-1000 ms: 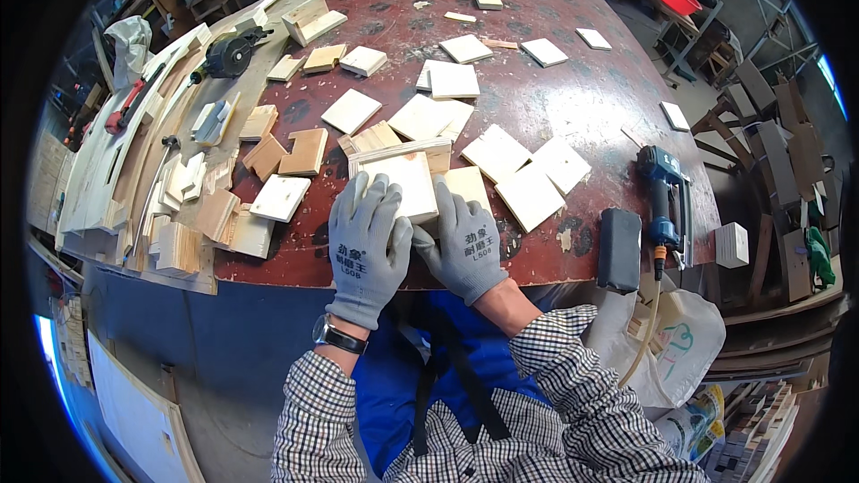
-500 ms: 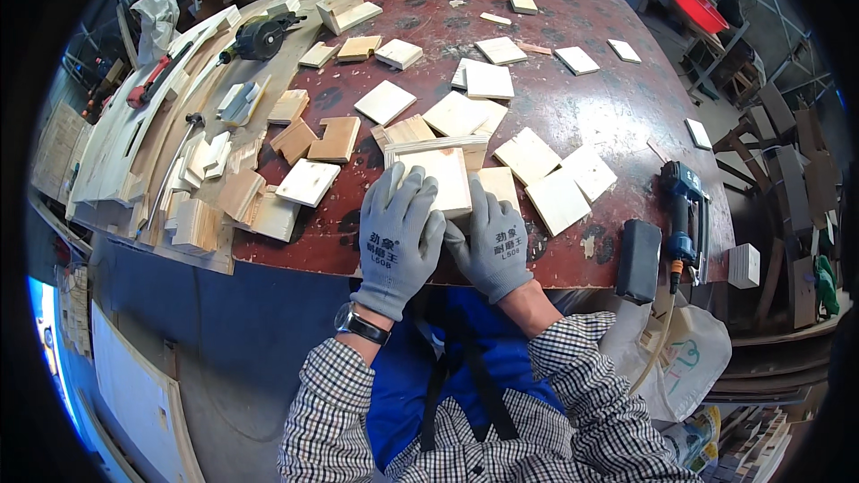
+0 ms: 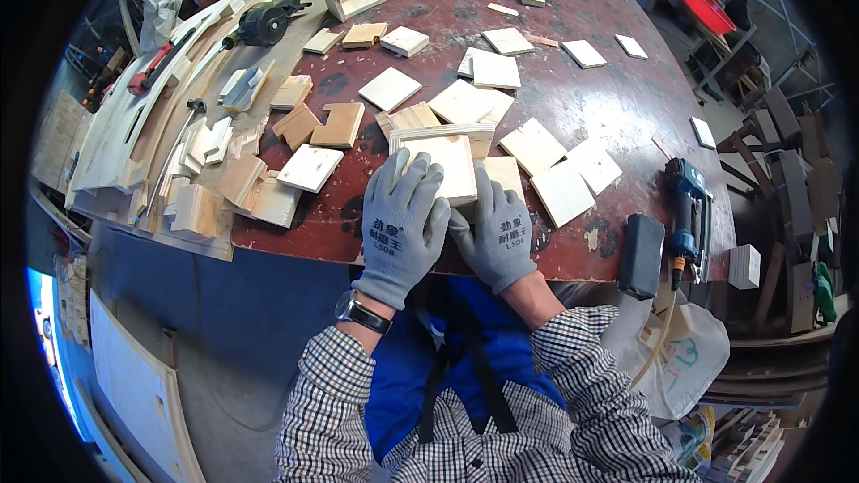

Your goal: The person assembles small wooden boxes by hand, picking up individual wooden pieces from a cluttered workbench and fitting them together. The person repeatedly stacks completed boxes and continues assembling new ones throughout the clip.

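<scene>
Near the table's front edge, a pale square wood block (image 3: 447, 164) is held between my two grey-gloved hands. My left hand (image 3: 400, 219) lies along its left side with the fingers over the top edge. The fingers of my right hand (image 3: 497, 231) press its right side, and the thumbs come close together at the near edge. Behind the block, a narrow wood strip (image 3: 438, 133) stands against it; whether they are joined I cannot tell. Another pale wood piece (image 3: 506, 175) lies beside my right fingers. The block's underside is hidden.
On the red table (image 3: 617, 215) lie several loose wood squares (image 3: 562, 193). A nail gun (image 3: 685, 206) with a hose and a dark box (image 3: 642, 256) are at the right edge. Boards, a black power tool (image 3: 265, 25) and a red-handled tool (image 3: 150, 76) occupy the left.
The whole view has shifted slightly. My hands keep nearly the same hold on the block, with the left fingers a little higher along its side.
</scene>
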{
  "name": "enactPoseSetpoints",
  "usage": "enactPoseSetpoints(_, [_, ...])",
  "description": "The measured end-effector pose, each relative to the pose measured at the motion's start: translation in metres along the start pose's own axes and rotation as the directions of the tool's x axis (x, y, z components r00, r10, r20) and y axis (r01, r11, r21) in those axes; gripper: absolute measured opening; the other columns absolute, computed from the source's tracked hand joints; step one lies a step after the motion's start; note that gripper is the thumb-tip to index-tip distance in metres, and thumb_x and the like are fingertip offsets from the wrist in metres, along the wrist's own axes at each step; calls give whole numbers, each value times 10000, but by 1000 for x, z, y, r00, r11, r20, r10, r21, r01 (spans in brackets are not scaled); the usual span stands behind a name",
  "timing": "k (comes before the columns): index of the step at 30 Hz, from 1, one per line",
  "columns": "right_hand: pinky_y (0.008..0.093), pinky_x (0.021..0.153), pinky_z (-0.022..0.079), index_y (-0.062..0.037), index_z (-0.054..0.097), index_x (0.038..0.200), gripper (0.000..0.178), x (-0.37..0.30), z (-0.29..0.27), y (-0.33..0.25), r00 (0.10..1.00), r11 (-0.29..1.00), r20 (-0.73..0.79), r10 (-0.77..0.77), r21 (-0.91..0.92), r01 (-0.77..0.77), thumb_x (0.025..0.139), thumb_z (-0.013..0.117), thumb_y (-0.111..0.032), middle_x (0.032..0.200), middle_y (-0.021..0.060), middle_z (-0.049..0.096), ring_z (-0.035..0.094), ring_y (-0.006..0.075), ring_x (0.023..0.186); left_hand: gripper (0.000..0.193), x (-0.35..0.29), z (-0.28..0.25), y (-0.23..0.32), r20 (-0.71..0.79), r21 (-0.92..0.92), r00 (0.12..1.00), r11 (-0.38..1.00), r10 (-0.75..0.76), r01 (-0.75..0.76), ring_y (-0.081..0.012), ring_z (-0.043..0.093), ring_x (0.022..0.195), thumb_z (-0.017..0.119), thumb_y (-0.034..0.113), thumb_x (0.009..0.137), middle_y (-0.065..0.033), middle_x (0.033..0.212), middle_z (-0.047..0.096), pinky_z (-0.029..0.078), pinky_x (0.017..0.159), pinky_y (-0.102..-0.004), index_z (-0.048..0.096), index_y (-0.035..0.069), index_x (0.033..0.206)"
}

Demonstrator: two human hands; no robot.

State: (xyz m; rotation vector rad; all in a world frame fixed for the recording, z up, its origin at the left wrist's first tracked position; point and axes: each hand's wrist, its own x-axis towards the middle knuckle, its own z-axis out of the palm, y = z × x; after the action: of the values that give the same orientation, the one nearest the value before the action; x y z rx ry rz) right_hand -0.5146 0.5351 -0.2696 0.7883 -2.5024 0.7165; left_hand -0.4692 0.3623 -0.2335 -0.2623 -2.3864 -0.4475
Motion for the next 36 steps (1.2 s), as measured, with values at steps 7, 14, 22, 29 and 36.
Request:
enactPoseSetpoints(7, [489,785,515,74,464,1495,777,1,6,2,998,999,-45,-37,-16,37,973,712,-444,1117,226,657,636,378,887,418,-4,-3,-6,2,-7,1000,1000,22,-22,-388,513,1438,690,208,981,-145,1423,643,425,1193,-503,676,72,1375])
enactPoseSetpoints(14, [514,978,512,57,422,1474,886,0,8,8,993,1000,-120,-7,9,8,884,816,-474,1390,283,492,561,446,1207,916,-17,-10,-28,-39,-229,999,973,-34,24,-338,382,1560,825,151,887,-179,1648,405,375,1276,-456,337,64,1658])
enactPoseSetpoints(22, [547,1044,467,-56,719,1258,617,-3,5,3,988,988,-12,153,12,-153,819,859,-465,1372,233,568,552,439,1249,997,-42,15,-32,108,-315,957,904,-269,290,-406,495,1450,867,292,853,-251,1573,462,435,1201,-483,314,-8,1626])
enactPoseSetpoints(29, [369,747,621,-39,768,1239,490,31,-37,-5,701,714,632,330,319,-624,863,771,-352,903,185,731,678,272,1020,948,-40,31,-43,87,-165,968,955,-236,247,-433,534,1348,847,401,886,-261,1474,532,449,1157,-506,348,11,1592])
enactPoseSetpoints(36, [268,715,505,37,705,1236,469,32,-37,3,678,228,710,192,639,-734,895,797,-271,1238,146,619,616,140,923,944,-41,29,-38,89,-175,963,948,-253,265,-429,536,1345,831,408,917,-262,1454,540,432,1155,-526,325,1,1602])
